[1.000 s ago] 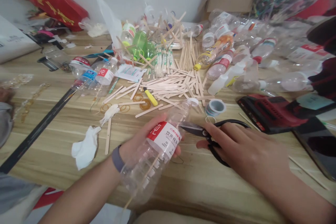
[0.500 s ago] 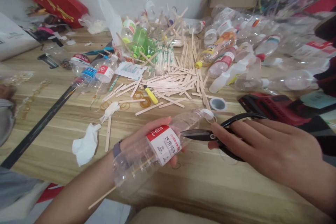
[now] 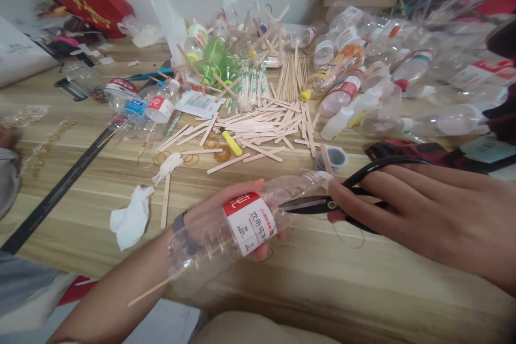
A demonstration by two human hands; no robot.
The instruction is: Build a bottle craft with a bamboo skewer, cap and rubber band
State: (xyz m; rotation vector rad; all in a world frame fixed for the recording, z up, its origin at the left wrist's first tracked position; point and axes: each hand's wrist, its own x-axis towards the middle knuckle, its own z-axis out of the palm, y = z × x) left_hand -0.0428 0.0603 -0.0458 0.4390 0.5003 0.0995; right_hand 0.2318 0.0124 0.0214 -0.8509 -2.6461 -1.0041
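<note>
My left hand (image 3: pixel 226 215) is wrapped round a clear plastic bottle (image 3: pixel 242 226) with a red and white label, held almost level above the wooden table (image 3: pixel 97 193), its white cap pointing right. A thin wooden stick (image 3: pixel 149 291) runs through the bottle and pokes out of its base. My right hand (image 3: pixel 423 209) grips black scissors (image 3: pixel 322 205) by their loop handles. The blade tips lie against the bottle's shoulder, just right of the label.
A heap of flat wooden sticks (image 3: pixel 262 129), rubber bands (image 3: pixel 213 150) and a yellow-handled tool (image 3: pixel 231 142) lies beyond. Several empty bottles (image 3: pixel 363 80) crowd the back right. A red and black case (image 3: pixel 407 150), tape roll (image 3: pixel 336 158), crumpled tissue (image 3: pixel 131 217) and long black ruler (image 3: pixel 56 193) lie around.
The bottle has tipped from slanted to nearly level, its cap swinging right. My right hand with the scissors has risen and moved right, the blades staying at the bottle's shoulder.
</note>
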